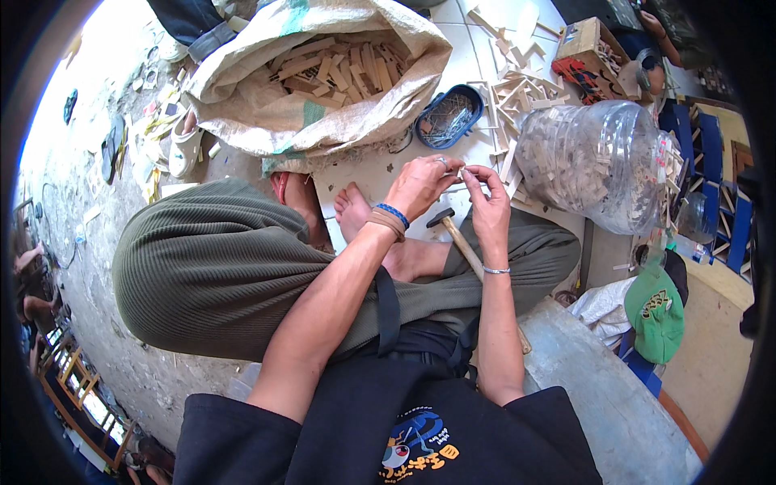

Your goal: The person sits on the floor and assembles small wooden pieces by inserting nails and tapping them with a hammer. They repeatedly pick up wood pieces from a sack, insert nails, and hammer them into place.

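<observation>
My left hand (420, 186) and my right hand (490, 208) meet in front of me, fingertips pinched together. Between them is a small pale piece (461, 173), mostly covered by the fingers; its exact kind is too small to make out. A hammer (462, 245) with a wooden handle rests across my right leg, just below the hands, its dark head beside my bare foot. Beyond my fingers stands a blue oval tub (450, 118) of thin metal nails. Left of it, a large woven sack (242, 105) gapes open, full of short wooden sticks (343, 73).
Small wooden frames (525, 89) lie heaped on the white tiles. A clear plastic jar (590, 158) on its side holds wooden pieces. At right hangs a green cap (655, 314). A wooden box (590, 50) stands far right, near another person's arm (659, 36).
</observation>
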Demonstrator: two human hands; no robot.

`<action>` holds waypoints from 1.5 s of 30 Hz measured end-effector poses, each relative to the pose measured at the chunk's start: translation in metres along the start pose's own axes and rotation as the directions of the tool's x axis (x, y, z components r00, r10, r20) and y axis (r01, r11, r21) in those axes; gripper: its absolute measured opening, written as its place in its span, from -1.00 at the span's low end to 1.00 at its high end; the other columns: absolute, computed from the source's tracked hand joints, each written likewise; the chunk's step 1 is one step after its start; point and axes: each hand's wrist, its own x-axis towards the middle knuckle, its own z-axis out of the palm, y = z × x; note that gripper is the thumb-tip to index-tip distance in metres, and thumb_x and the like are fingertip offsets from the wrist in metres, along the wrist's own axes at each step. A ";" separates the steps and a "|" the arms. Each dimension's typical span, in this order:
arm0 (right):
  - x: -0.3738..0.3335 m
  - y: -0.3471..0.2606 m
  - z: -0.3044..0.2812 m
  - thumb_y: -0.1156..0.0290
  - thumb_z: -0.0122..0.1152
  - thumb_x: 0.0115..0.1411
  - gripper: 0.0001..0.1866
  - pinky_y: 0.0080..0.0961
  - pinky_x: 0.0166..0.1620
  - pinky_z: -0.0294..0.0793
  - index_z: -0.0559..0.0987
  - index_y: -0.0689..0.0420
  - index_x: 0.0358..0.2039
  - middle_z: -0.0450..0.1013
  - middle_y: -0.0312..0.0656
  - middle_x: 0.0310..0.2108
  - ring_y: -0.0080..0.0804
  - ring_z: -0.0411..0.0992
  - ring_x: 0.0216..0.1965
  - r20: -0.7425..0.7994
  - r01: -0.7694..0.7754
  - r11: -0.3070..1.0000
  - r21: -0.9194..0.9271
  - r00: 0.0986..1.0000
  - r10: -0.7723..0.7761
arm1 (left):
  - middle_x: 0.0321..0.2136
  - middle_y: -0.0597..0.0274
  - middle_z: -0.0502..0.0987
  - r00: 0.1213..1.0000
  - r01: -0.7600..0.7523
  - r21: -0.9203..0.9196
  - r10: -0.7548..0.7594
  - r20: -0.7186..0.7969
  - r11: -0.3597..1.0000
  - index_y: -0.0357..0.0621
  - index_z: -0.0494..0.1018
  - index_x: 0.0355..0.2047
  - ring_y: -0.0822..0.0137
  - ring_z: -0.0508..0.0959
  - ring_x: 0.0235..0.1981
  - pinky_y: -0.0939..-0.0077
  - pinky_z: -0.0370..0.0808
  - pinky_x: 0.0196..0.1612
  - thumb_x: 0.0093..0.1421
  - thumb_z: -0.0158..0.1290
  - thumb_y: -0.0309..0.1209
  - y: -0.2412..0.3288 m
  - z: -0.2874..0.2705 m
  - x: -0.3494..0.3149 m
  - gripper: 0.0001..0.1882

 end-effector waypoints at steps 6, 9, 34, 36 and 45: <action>-0.001 0.000 0.004 0.33 0.29 0.44 -0.79 -0.65 -0.26 0.40 0.66 0.20 -0.07 0.57 -0.37 -0.28 -0.68 0.38 -0.33 -0.061 -0.021 1.000 -0.015 0.998 0.021 | -0.11 0.03 0.69 1.000 0.000 0.019 0.000 0.004 1.000 -0.10 0.61 0.04 -0.05 0.69 -0.13 0.13 0.63 -0.08 0.33 0.21 -0.37 0.002 0.000 -0.001 -0.71; -0.001 0.002 0.004 0.31 0.29 0.44 -0.79 -0.67 -0.33 0.36 0.66 0.19 -0.07 0.57 -0.40 -0.29 -0.72 0.34 -0.38 -0.065 -0.057 0.998 0.010 0.996 0.057 | -0.11 0.03 0.69 1.000 -0.001 0.026 0.000 0.010 1.000 -0.10 0.61 0.04 -0.05 0.69 -0.14 0.13 0.63 -0.08 0.33 0.21 -0.38 0.002 -0.001 0.000 -0.71; 0.003 0.015 0.004 0.28 0.32 0.43 -0.78 -0.66 -0.26 0.41 0.65 0.18 -0.09 0.58 -0.39 -0.24 -0.69 0.37 -0.34 -0.081 -0.047 0.997 0.059 0.995 0.051 | -0.15 -0.02 0.70 1.000 0.000 0.008 0.000 0.005 1.000 -0.09 0.63 0.03 -0.05 0.70 -0.15 0.13 0.63 -0.09 0.32 0.23 -0.36 0.000 0.000 0.002 -0.71; 0.003 0.017 0.004 0.28 0.32 0.43 -0.78 -0.66 -0.27 0.41 0.65 0.17 -0.09 0.58 -0.39 -0.24 -0.69 0.37 -0.34 -0.082 -0.045 0.997 0.065 0.995 0.050 | -0.15 -0.03 0.70 1.000 0.008 0.004 -0.008 0.006 1.000 -0.10 0.63 0.04 -0.06 0.70 -0.15 0.13 0.63 -0.09 0.32 0.22 -0.35 0.001 -0.001 0.002 -0.71; 0.001 0.021 0.007 0.31 0.32 0.43 -0.80 -0.65 -0.28 0.43 0.64 0.18 -0.11 0.56 -0.38 -0.26 -0.68 0.37 -0.35 -0.091 -0.061 0.986 0.157 0.993 0.076 | -0.13 -0.04 0.69 1.000 0.026 -0.019 -0.026 0.015 0.999 -0.10 0.64 0.04 -0.09 0.69 -0.13 0.12 0.63 -0.07 0.32 0.22 -0.35 0.000 -0.001 0.002 -0.70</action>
